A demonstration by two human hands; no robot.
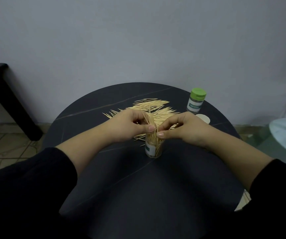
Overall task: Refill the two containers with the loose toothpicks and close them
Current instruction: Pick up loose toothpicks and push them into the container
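While the left hand (130, 125) pinches toothpicks (158, 146), the right hand (185, 128) pinches more.

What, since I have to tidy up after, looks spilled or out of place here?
Loose toothpicks lie spilled on the table behind the open container that the left hand and right hand are filling. A pale lid lies off beside the green-capped container.

The head-worn camera looks forward and down, close over the round table (138, 178).
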